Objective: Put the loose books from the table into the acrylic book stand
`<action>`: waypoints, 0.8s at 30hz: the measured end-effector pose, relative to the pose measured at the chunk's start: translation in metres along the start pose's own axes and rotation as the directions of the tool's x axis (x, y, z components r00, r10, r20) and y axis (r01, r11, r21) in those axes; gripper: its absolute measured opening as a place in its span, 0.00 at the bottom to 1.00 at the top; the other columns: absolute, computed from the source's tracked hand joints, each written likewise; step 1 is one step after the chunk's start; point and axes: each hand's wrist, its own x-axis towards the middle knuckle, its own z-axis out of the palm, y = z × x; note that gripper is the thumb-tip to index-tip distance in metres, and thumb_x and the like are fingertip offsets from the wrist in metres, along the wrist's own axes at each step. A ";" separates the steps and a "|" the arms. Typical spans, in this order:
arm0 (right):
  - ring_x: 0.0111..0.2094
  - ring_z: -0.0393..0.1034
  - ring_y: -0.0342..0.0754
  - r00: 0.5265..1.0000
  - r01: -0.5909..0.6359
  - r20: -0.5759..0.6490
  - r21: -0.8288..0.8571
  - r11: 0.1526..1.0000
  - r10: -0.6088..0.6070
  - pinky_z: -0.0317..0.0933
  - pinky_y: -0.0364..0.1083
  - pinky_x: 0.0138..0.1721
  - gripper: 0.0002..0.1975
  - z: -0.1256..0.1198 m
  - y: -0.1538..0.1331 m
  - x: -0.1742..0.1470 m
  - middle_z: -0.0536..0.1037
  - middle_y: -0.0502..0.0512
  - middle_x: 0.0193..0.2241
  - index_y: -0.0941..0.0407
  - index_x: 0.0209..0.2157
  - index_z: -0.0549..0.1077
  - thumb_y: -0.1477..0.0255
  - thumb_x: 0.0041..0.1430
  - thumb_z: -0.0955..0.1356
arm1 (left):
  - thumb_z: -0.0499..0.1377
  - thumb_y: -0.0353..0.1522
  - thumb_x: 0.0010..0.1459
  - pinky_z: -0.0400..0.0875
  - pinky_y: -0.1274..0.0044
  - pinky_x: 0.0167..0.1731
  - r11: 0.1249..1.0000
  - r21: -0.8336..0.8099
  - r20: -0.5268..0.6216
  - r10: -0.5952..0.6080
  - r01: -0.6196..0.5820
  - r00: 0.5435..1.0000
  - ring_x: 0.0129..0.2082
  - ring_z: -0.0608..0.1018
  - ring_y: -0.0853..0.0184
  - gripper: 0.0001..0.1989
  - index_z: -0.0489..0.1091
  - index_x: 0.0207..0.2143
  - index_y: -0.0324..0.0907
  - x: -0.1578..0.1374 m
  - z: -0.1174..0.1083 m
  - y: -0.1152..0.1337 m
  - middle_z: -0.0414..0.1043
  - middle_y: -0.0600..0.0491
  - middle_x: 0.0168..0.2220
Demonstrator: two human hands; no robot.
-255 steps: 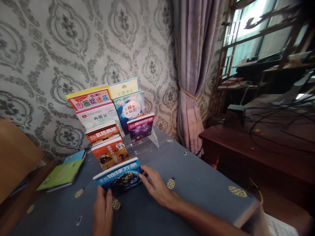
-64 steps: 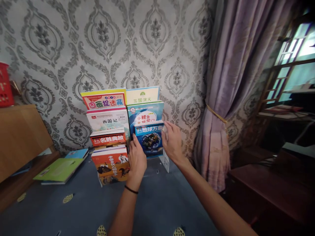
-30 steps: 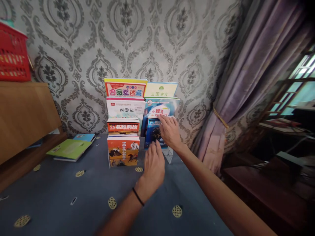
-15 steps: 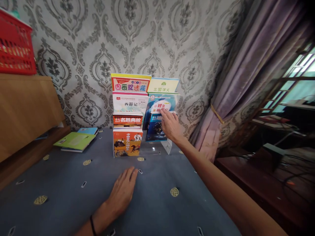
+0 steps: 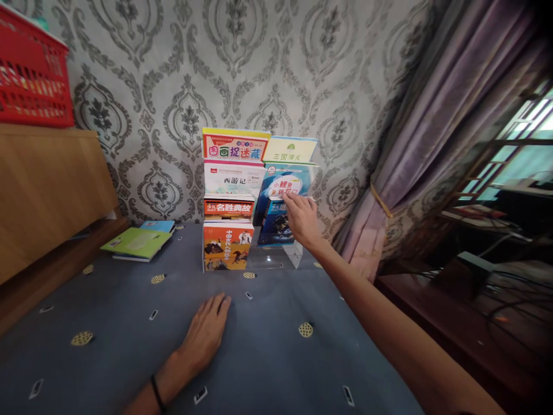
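Taking clock directions from the blue Earth-cover paperback [image 5: 275, 227]: it is standing in the right column of the clear display stand [image 5: 296, 255], just in front of the carp-cover paperback [image 5: 298, 174] at 1 o'clock, with the orange-cover paperback [image 5: 228, 245] sitting at 8 o'clock. The right hand [image 5: 303, 219] is touching its top edge from 2 o'clock, fingers bent; the hand is hiding the contact, so I cannot tell whether it is pinching or merely pressing. The left hand [image 5: 206, 328] is resting palm-down on the tablecloth [image 5: 268, 351] at 7 o'clock, fingers slightly apart, holding nothing. Risk, by my judgement: a pull at the top could be tipping the paperback toward 6 o'clock; a hard push could be sliding the stand. The front cover is facing 6 o'clock, title end pointing to 12; the long axis is running upright, leaning back toward the wall [image 5: 233, 86].
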 end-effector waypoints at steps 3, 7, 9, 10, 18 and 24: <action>0.56 0.65 0.57 1.000 0.007 -0.019 -0.012 1.000 -0.007 0.50 0.57 0.58 0.21 -0.001 -0.001 -0.001 0.74 0.64 0.57 0.56 0.60 0.68 0.73 0.70 0.56 | 0.43 0.20 0.62 0.69 0.62 0.58 1.000 -0.011 -0.019 0.003 -0.003 1.000 0.60 0.72 0.58 0.28 0.62 0.62 0.43 -0.001 0.003 -0.002 0.67 0.44 0.62; 0.56 0.65 0.57 1.000 0.004 -0.031 -0.021 1.000 -0.004 0.51 0.57 0.57 0.21 -0.003 -0.001 -0.005 0.74 0.63 0.57 0.55 0.60 0.69 0.73 0.70 0.57 | 0.43 0.21 0.63 0.70 0.62 0.57 0.999 -0.041 -0.044 0.019 -0.020 0.999 0.60 0.72 0.59 0.26 0.63 0.61 0.43 -0.001 0.005 -0.005 0.68 0.44 0.61; 0.57 0.65 0.57 0.999 -0.005 -0.036 -0.019 1.000 0.004 0.52 0.58 0.57 0.21 -0.003 -0.001 -0.006 0.74 0.63 0.57 0.55 0.59 0.69 0.73 0.70 0.57 | 0.43 0.21 0.64 0.69 0.62 0.57 0.998 -0.050 -0.050 0.024 -0.026 0.998 0.60 0.72 0.59 0.26 0.63 0.60 0.43 -0.001 0.006 -0.005 0.68 0.44 0.61; 0.57 0.65 0.57 0.999 -0.009 -0.040 -0.015 1.000 0.008 0.52 0.58 0.58 0.21 -0.003 -0.002 -0.007 0.74 0.63 0.57 0.55 0.59 0.69 0.73 0.70 0.57 | 0.43 0.21 0.64 0.69 0.63 0.57 0.998 -0.053 -0.051 0.024 -0.026 0.998 0.60 0.72 0.59 0.25 0.63 0.60 0.43 0.000 0.005 -0.005 0.68 0.44 0.61; 0.57 0.67 0.61 0.991 0.002 -0.131 0.108 0.994 0.012 0.57 0.63 0.57 0.21 -0.009 -0.006 -0.025 0.73 0.68 0.57 0.57 0.60 0.68 0.72 0.69 0.58 | 0.48 0.24 0.65 0.67 0.68 0.56 0.986 0.117 -0.090 -0.105 0.115 0.990 0.57 0.72 0.62 0.20 0.65 0.58 0.43 0.023 -0.029 -0.043 0.69 0.45 0.58; 0.56 0.70 0.60 0.986 0.068 -0.167 0.269 0.961 -0.023 0.62 0.63 0.55 0.20 -0.016 -0.039 -0.082 0.76 0.65 0.55 0.53 0.60 0.67 0.73 0.68 0.60 | 0.48 0.28 0.65 0.58 0.56 0.60 0.867 0.236 -0.179 -0.404 0.438 0.897 0.63 0.63 0.46 0.21 0.62 0.58 0.28 0.053 -0.062 -0.144 0.61 0.30 0.62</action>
